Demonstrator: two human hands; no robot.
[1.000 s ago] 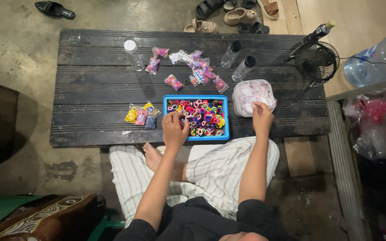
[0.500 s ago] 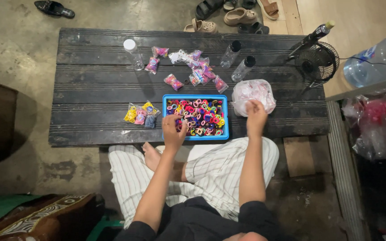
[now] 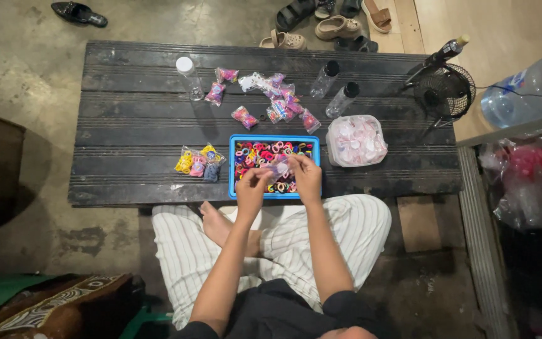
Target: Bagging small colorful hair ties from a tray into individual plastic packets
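Hands meet over the blue tray (image 3: 232,164), which sits at the near edge of the low dark table (image 3: 127,125), about midway along it. The left hand (image 3: 251,186) and the right hand (image 3: 307,176) are both pinched shut on a small clear packet (image 3: 278,168), held between them just above the tray's heap of coloured hair ties (image 3: 265,150). What the packet has in it I cannot tell — it is too small and glossy.

Risks, as I judge them: the packet is thin and slippery, so a loose pinch on either side could let it drop back into the ties, where it would be hard to pick out. The tray lies right at the near edge, touching or almost at the lip, and a wrist bearing down on its rim could tip it onto the person's striped lap. A small pile of filled packets (image 3: 197,163) lies just left of the tray and a clear tub of empty bags (image 3: 355,139) just right of it; a wide elbow swing could knock either. The two bottles (image 3: 334,88) toward the far edge stand well apart from the hands.
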